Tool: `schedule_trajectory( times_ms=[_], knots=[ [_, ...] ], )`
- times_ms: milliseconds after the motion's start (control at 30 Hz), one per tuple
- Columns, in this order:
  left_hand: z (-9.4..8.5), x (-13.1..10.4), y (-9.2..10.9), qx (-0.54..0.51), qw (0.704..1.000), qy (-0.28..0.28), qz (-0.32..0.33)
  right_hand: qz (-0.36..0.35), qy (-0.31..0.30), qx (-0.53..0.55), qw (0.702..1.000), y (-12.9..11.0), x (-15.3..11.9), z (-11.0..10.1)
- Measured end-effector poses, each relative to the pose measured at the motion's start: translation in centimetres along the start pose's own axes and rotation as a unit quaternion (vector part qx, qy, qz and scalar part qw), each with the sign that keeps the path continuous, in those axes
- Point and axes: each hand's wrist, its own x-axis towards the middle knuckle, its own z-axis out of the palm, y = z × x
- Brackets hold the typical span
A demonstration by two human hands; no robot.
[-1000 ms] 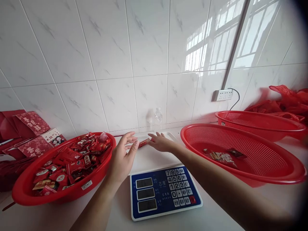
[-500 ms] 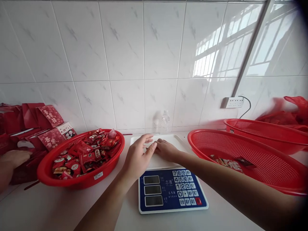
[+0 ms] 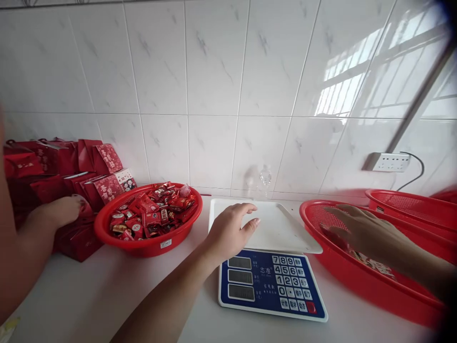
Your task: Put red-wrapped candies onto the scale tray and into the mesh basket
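Note:
My left hand (image 3: 233, 227) hovers over the left part of the white weighing tray (image 3: 274, 228), thumb and fingers apart, with nothing seen in it. Below the tray lies the scale's blue keypad panel (image 3: 266, 281) with three grey displays. My right hand (image 3: 353, 226), a little blurred, is over the inside of the red perforated basket (image 3: 357, 300) on the right. Its fingers are spread. A few wrapped pieces (image 3: 374, 264) show beneath that hand, partly covered by it.
To the left stands a red basket (image 3: 174, 250) heaped with wrapped sweets (image 3: 150, 214). Another person's hand (image 3: 64, 212) is among red gift bags (image 3: 82, 238). A clear bottle (image 3: 265, 178), a wall socket (image 3: 389, 162) and a second red basket (image 3: 421, 205) are behind.
My right hand has left the tray and moved right into the basket. My left hand stays over the tray. The view has turned, and the other person's arm reaches further in.

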Motion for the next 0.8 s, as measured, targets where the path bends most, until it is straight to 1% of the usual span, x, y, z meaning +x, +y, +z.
schedule_trajectory(
  times_ms=[33,100,200,300,400,467,500,567,633,700,800],
  knots=[
    [-0.1,0.0,0.0,0.01,1.0,-0.002,-0.003,-0.026,-0.024,-0.013,0.999,-0.3,-0.5,0.2],
    [-0.5,0.3,-0.3,0.027,1.0,0.0,-0.015,-0.074,-0.055,-0.014,0.996,-2.2,-1.2,0.4],
    [-2.1,1.4,-1.7,0.059,0.996,-0.006,-0.062,-0.104,-0.059,0.047,0.992,-6.9,-1.5,0.3],
    [-4.9,2.4,-4.5,0.106,0.981,-0.03,-0.158,-0.121,-0.087,0.112,0.982,-11.4,-1.0,-0.4],
    [-8.1,2.2,-7.7,0.146,0.961,-0.052,-0.228,-0.129,-0.103,0.153,0.974,-14.1,-0.2,-0.8],
    [-9.7,1.5,-9.3,0.165,0.945,-0.081,-0.271,-0.13,-0.108,0.167,0.971,-14.9,0.4,-0.7],
    [-10.3,1.1,-9.8,0.172,0.938,-0.095,-0.287,-0.128,-0.108,0.172,0.971,-15.0,0.6,-0.4],
    [-10.7,0.4,-10.6,0.182,0.925,-0.117,-0.312,-0.127,-0.103,0.179,0.97,-14.9,0.9,0.1],
    [-10.4,0.0,-11.0,0.191,0.916,-0.127,-0.33,-0.132,-0.098,0.186,0.969,-14.4,0.9,0.7],
    [-9.8,0.1,-11.3,0.198,0.91,-0.124,-0.342,-0.134,-0.094,0.19,0.968,-13.9,0.9,0.9],
    [-9.3,0.5,-11.8,0.205,0.905,-0.116,-0.353,-0.121,-0.085,0.191,0.97,-13.1,0.9,0.6]
  ],
)
